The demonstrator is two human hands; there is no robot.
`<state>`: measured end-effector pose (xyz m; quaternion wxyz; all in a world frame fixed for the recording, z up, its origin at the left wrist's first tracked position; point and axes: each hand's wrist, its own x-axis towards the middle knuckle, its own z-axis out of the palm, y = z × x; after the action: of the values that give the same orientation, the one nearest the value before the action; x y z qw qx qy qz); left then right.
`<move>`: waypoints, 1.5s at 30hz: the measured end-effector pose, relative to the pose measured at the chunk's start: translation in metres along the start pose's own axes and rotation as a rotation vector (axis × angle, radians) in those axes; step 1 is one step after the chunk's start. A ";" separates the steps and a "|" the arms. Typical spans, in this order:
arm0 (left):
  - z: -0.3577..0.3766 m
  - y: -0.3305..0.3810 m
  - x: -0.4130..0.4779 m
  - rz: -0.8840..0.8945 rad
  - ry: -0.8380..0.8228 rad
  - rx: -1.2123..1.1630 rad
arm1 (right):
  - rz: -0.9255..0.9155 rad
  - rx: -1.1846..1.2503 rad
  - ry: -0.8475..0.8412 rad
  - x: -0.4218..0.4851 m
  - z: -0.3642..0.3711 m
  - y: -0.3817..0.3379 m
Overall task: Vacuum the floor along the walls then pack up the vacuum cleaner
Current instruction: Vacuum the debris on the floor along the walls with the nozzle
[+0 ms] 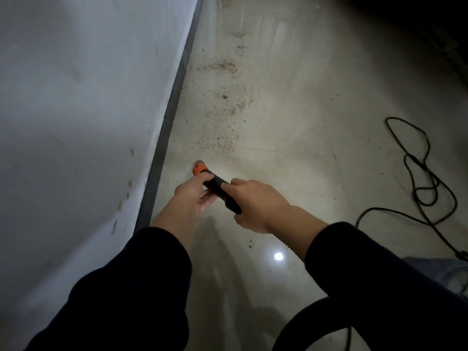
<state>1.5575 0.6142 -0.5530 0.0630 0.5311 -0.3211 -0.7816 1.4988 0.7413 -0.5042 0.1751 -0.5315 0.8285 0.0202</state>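
Glossy beige floor (pixel 304 122) meets a white wall (pixel 76 97) at nine o'clock. Left hand (pixel 192 198) and right hand (pixel 258 206) both grip the black vacuum tube with orange tip (pixel 214 184) at centre. Brown crumbs (pixel 228 105) lie at twelve o'clock.

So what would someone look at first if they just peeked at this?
Probably the two hands in the middle: the left hand and right hand both hold the black vacuum nozzle, its orange tip aimed down at the floor. Next come the brown crumbs, scattered just ahead of the tip beside the dark baseboard. A black cord lies in loops on the right.
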 end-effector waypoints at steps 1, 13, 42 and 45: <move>-0.002 0.001 0.001 -0.003 0.003 -0.002 | -0.002 -0.006 0.001 0.001 0.000 -0.001; -0.019 0.008 0.005 0.019 0.019 -0.026 | -0.054 -0.018 0.003 0.011 0.001 -0.012; 0.050 0.024 0.023 -0.042 -0.092 0.208 | 0.067 -0.025 0.004 0.010 -0.015 0.044; 0.059 0.039 0.023 -0.079 -0.105 0.308 | 0.072 -0.017 -0.024 0.014 -0.026 0.050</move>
<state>1.4867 0.5993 -0.5351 -0.0666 0.5049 -0.4188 -0.7518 1.4425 0.7454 -0.4919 0.1795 -0.5026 0.8447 0.0397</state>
